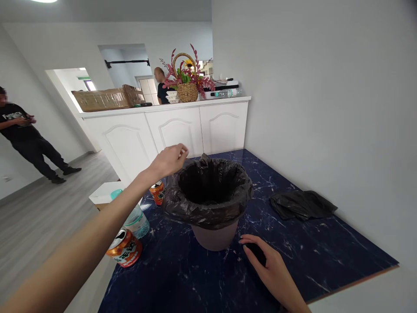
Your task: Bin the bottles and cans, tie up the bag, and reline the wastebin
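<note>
A small trash can (215,237) stands on the dark blue marbled tabletop, lined with a black garbage bag (208,213) folded over its rim. My left hand (171,160) is above the bag's left rear edge, its fingers loosely bent and nothing visible in them. Low at the front right of the trash can, my right hand (265,263) has thumb and fingers curved apart, with nothing seen between them. One orange drink can (158,193) is beside the bag under my left wrist. Another orange can (125,250) and a plastic bottle (137,222) are partly behind my left forearm.
A crumpled black plastic bag (301,204) lies on the right by the wall. An open white box (104,193) is at the left. Behind is a white cabinet (177,128) bearing a flower basket (187,92) and a cardboard box (104,100). Two people are in the background.
</note>
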Tool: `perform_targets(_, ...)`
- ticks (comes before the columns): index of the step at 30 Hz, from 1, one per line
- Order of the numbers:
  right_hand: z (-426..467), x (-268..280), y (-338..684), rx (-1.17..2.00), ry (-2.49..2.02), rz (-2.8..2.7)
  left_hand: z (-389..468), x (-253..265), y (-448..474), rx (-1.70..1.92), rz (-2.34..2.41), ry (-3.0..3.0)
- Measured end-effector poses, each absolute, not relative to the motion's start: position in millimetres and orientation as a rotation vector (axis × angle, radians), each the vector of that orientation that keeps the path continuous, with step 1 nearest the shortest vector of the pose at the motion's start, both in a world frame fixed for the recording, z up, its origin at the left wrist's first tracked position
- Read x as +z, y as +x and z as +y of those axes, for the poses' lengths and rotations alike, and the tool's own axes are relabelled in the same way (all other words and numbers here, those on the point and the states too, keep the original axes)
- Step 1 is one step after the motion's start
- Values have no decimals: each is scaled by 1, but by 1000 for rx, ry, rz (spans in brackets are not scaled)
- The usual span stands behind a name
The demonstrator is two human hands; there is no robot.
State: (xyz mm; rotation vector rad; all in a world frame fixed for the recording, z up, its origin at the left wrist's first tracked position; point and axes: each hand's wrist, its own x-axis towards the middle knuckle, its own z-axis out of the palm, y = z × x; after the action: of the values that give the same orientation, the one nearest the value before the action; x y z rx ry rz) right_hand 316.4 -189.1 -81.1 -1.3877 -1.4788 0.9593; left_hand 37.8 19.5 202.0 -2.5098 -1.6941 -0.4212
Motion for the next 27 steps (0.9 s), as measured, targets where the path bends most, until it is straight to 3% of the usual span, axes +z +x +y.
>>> perform_targets(4, -189, -81, 316, 964, -1413, -1487, 6, 212, 54, -622, -1170, -2804)
perform_targets(10, -189, -81, 317, 987, -1424, -1494, 20, 204, 61, -362, -861, -2741)
perform_targets(17, -189, -83, 317, 987, -1430, -1500, 33, 204, 50, -646, -1512, -2388)
perform_targets(27, -191, -83, 319, 902, -1399, -1520, 47, 206, -43, -217, -2008, -2130)
